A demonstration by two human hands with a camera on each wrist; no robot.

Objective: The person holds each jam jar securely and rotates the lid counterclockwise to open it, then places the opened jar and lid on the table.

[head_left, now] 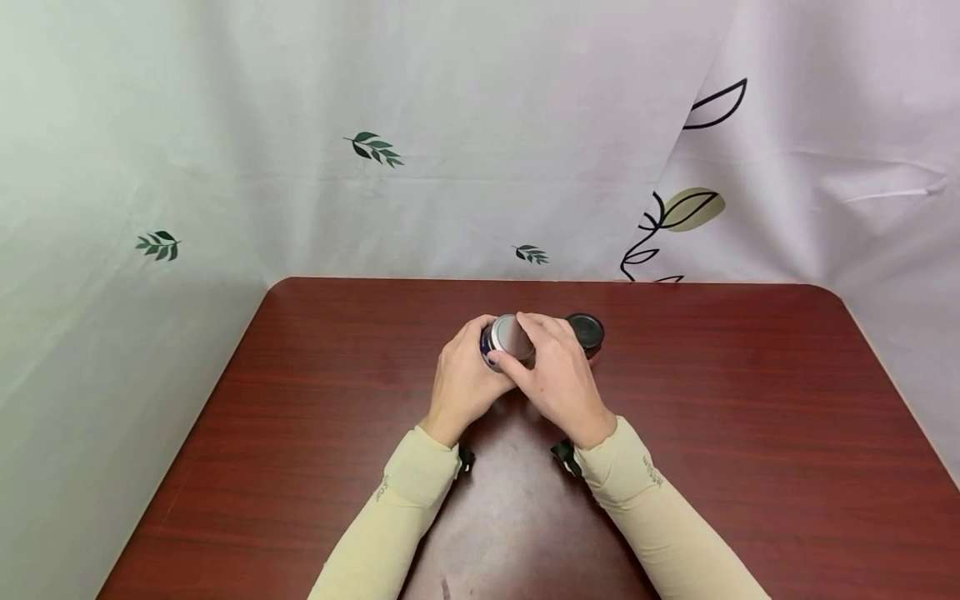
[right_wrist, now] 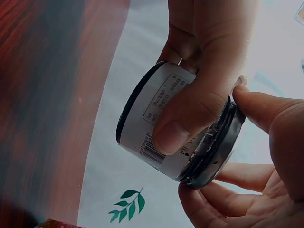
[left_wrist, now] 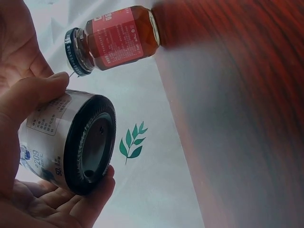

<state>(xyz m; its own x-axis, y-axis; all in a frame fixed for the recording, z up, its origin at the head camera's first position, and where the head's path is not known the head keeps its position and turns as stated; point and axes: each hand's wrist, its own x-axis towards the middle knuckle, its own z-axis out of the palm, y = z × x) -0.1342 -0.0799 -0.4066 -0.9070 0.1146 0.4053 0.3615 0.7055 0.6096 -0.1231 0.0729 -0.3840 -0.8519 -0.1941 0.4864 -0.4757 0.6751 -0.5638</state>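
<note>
- Your left hand point(head_left: 463, 385) grips a short, squat jar point(head_left: 504, 339) by its cylindrical body, thumb curled across the paper label and the other fingers point(left_wrist: 71, 204) wrapped underneath; the jar is lifted clear of the bench point(head_left: 750, 433), tilted on its side over the middle of it.
- The jar's wall carries a smooth white label printed with small text boxes, a barcode and some blue artwork; its base is a black, finely ribbed ring with a recessed, dull dark centre, seen in the left wrist view.
- Your right hand point(head_left: 557, 375) sits on the jar's other end, fingers point(right_wrist: 266, 114) curled round the lid point(right_wrist: 216, 152), a thin dark grey disc with a glossy rim; crinkled silvery foil shows at the seam between lid and body.
- From the head view the lid's top reads as a flat, pale metallic circle between your two hands.
- Just beyond your right hand stands a glass bottle point(left_wrist: 116, 38) on the bench, upright: rounded shoulders, amber-brown contents, a red label with white print, and a black ribbed screw cap point(head_left: 586, 330).
- The bench is a glossy reddish-brown wood-grain slab with rounded corners.
- Behind it hangs a soft, creased white cloth point(head_left: 450, 125) printed with small green leaf sprigs.
- Both your forearms wear smooth, pale yellow-beige sleeves point(head_left: 660, 508).
</note>
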